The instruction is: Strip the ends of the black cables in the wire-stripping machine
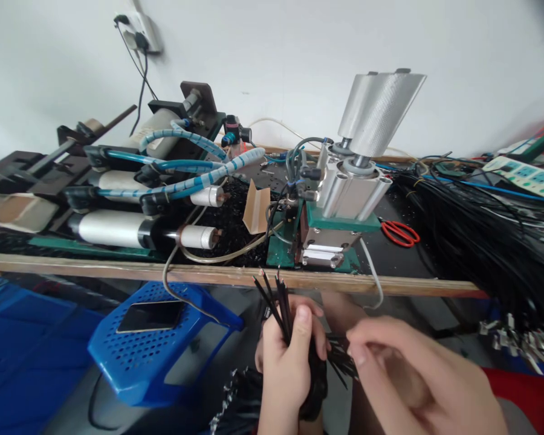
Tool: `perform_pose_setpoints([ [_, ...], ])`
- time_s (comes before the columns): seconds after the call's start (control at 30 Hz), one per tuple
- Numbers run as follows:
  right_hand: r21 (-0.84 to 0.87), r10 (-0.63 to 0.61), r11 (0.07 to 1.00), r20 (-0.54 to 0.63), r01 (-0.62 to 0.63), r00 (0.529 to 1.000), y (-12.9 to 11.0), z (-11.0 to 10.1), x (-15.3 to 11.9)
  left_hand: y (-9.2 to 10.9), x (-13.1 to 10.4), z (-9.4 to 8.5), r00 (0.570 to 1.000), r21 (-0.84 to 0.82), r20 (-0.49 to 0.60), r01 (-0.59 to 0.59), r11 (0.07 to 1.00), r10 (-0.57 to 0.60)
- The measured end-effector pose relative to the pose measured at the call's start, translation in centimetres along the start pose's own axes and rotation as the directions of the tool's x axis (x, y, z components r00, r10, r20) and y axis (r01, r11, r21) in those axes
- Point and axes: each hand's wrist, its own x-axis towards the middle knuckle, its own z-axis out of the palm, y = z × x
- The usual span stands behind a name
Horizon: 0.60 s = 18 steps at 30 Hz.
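Observation:
In the head view, my left hand [292, 350] is closed around a bundle of black cables [283, 302]. Several cable ends stick up from it toward the bench edge, with small pale or coppery tips. More black cable ends point out to the right, below the fingers. My right hand [408, 368] is beside them, thumb and forefinger pinched together at a thin black cable of the bundle. Above the hands, on the bench, stands a machine with two silver cylinders [358, 187] on a green base. Another bunch of black cables [245, 396] with silvery ends hangs below my left hand.
The bench's wooden edge [118, 267] crosses the view. Pneumatic cylinders [111, 229] with blue hoses lie at left, red-handled scissors [399, 234] and a large heap of black cables [480, 241] at right. A phone [150, 316] rests on a blue stool [131, 368].

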Motion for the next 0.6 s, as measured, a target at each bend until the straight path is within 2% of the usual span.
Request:
perform_pose_setpoints([
  [0.07, 0.046, -0.009, 0.999, 0.112, 0.004, 0.994, 0.2, -0.4, 2.3, 0.3, -0.3, 0.3, 1.000, 0.008, -0.006, 0.024, 1.000, -0.024],
  [0.17, 0.126, 0.032, 0.990, 0.289, -0.071, 0.957, 0.5, 0.3, 5.1, 0.3, -0.8, 0.3, 0.994, 0.017, -0.063, 0.089, 0.996, -0.088],
  [0.27, 0.215, 0.085, 0.957, 0.438, -0.196, 0.895, 0.5, 1.5, 5.9, -0.2, -1.1, 0.0, 0.977, 0.062, -0.190, 0.111, 0.992, -0.098],
  [0.37, 0.236, 0.147, 0.924, 0.507, -0.301, 0.849, 0.5, 2.2, 5.6, -0.4, -1.2, 0.2, 0.941, 0.103, -0.331, 0.112, 0.988, -0.072],
  [0.43, 0.257, 0.191, 0.895, 0.518, -0.365, 0.834, 0.7, 2.3, 5.4, 0.0, -1.2, 0.6, 0.939, 0.095, -0.324, 0.151, 0.984, -0.113],
  [0.5, 0.308, 0.220, 0.848, 0.534, -0.431, 0.816, 0.9, 2.3, 5.4, 0.7, -1.0, 1.1, 0.960, 0.098, -0.240, 0.173, 0.980, -0.146],
  [0.6, 0.392, 0.255, 0.757, 0.559, -0.523, 0.789, 1.1, 2.4, 5.5, 1.5, -0.8, 1.2, 0.977, 0.134, -0.183, 0.136, 0.982, -0.110],
])
